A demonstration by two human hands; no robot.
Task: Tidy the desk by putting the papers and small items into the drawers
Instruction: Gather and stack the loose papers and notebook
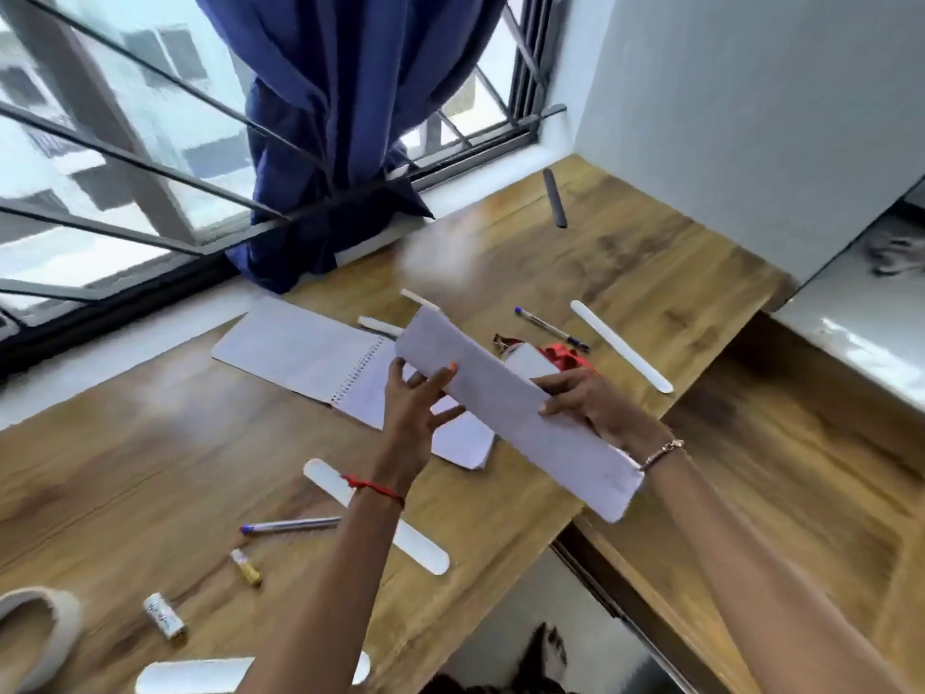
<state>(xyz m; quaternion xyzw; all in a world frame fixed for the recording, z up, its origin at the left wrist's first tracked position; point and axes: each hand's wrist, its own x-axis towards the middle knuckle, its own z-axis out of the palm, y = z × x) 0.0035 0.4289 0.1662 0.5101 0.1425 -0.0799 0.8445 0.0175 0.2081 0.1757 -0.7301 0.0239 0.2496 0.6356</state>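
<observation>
A folded white paper hangs tilted above the wooden desk. My right hand grips its far long edge, with the thumb across the top. At the paper's near edge my left hand touches it with spread, fairly straight fingers. Below lie an open spiral notebook and another loose sheet. Scattered on the desk are two blue pens, white flat sticks, a small yellow tube and a small white roll.
A blue curtain hangs over the barred window at the desk's far edge. A dark stick lies near the white wall. Red and white items sit behind the paper. A tape ring lies at the bottom left. The desk edge drops off at the right.
</observation>
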